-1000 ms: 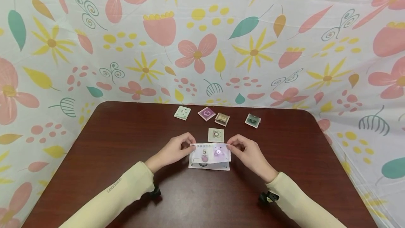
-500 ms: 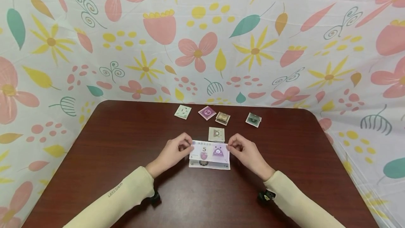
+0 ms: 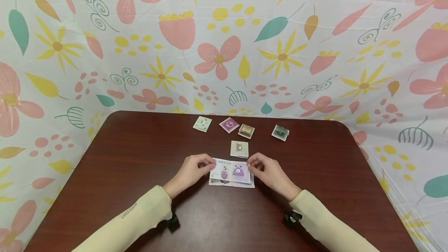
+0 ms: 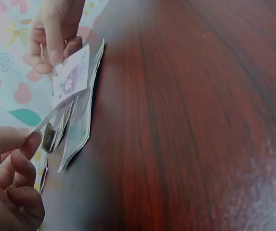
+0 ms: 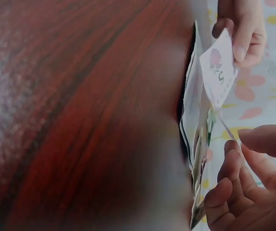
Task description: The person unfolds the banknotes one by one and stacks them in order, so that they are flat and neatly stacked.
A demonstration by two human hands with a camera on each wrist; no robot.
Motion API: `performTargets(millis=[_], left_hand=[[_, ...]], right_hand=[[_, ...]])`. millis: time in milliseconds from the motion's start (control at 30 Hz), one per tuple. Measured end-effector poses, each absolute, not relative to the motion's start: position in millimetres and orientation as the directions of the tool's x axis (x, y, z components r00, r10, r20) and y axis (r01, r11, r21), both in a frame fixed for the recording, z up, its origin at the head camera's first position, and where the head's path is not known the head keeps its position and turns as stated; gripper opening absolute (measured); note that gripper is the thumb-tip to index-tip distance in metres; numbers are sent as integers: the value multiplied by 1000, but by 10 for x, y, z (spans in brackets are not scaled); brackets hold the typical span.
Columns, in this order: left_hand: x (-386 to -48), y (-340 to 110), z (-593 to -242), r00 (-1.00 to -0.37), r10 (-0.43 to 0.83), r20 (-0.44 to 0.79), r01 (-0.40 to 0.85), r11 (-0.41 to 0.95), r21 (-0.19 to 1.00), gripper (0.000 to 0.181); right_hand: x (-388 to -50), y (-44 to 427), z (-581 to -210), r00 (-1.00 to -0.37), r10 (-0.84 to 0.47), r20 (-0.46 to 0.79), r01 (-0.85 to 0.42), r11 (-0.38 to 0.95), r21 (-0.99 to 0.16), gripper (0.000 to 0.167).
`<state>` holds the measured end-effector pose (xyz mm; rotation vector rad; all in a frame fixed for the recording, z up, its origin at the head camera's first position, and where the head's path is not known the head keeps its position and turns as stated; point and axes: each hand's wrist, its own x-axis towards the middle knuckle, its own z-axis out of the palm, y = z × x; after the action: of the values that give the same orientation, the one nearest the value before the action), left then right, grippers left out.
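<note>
A purple and white play banknote marked 5, with a one-eyed monster print, is held up between my two hands. My left hand pinches its upper left corner between thumb and fingers. At the upper right corner my right hand grips it the same way. Both wrist views show the note raised at a slant, slightly bent. Just beneath it lies a small stack of grey-white banknotes on the table, the top one marked 10. The raised note covers most of that stack in the head view.
Beyond the hands lies a folded beige note. Further back are a folded green note, a purple one, a brown one and a dark green one. A floral cloth hangs behind the dark table.
The 5 note first tipped up a little, then came down and toward me, covering more of the stack. My right hand moved slightly left, closer to the left hand. Both kept their pinch.
</note>
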<state>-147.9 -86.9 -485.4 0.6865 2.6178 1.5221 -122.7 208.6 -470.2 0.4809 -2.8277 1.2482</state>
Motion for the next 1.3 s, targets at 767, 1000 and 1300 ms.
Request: performTargets(millis=[767, 1000, 1300], left_hand=[[-1459, -848, -4845, -946, 305, 113, 193, 248, 949, 6], [-1440, -851, -4852, -925, 331, 185, 331, 463, 822, 7], [-1379, -826, -4866, -860, 442, 253, 499, 633, 591, 7]], right_hand=[[-1190, 2051, -4720, -963, -247, 110, -242, 608, -756, 13], [-1199, 2058, -4720, -962, -232, 140, -258, 626, -736, 15], [-1150, 2068, -4759, -945, -301, 127, -306, 680, -666, 13]])
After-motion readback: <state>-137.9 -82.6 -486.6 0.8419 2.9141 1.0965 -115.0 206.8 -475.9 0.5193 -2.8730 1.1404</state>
